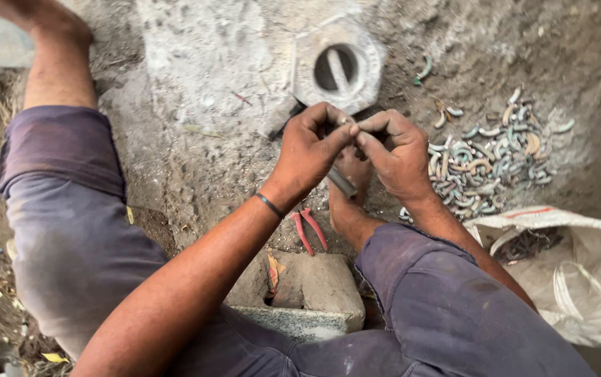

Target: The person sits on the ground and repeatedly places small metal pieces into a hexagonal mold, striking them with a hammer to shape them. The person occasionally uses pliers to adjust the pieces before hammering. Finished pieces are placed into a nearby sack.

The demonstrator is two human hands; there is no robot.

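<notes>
Item: small curved metal piece [346, 123], pinched between the fingertips of my left hand [307, 150] and right hand [396, 155], both clenched on it above the dirt ground [189, 174], raised close for fine work. Nearby: heap of dull curved metal pieces [489, 164]; red-handled pliers [309, 230] laid within reach; white woven sack [579, 272].

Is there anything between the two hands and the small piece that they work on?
Nothing visible: the left hand and the right hand already pinch the small piece between their fingertips, above the pliers.
</notes>
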